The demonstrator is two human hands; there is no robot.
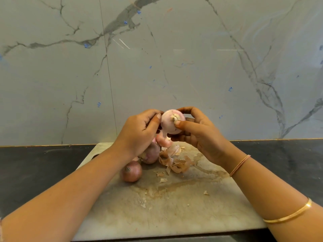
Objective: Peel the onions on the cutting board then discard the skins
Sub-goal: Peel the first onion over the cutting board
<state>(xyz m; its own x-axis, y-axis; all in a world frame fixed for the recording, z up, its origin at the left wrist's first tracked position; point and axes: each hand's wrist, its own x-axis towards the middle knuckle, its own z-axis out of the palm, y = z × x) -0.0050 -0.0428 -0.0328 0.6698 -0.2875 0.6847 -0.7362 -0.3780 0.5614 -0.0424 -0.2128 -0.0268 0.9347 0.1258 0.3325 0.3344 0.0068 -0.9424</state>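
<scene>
A pale pink, mostly peeled onion [170, 124] is held in the air above the stained cutting board [174, 206]. My right hand [197, 135] cups it, thumb pressed by its root end. My left hand [139, 133] pinches its left side with thumb and fingers. A strip of pink skin [163, 140] hangs below the held onion. Two unpeeled onions lie on the board: one [131, 171] near the left forearm, another [151, 153] partly hidden behind my left hand. A heap of dry brown skins [176, 163] lies on the board under my right hand.
Small skin flakes [163, 179] are scattered over the board. The board rests on a dark countertop [35, 168] against a grey marble wall [157, 67]. The counter's front edge runs along the bottom of the view.
</scene>
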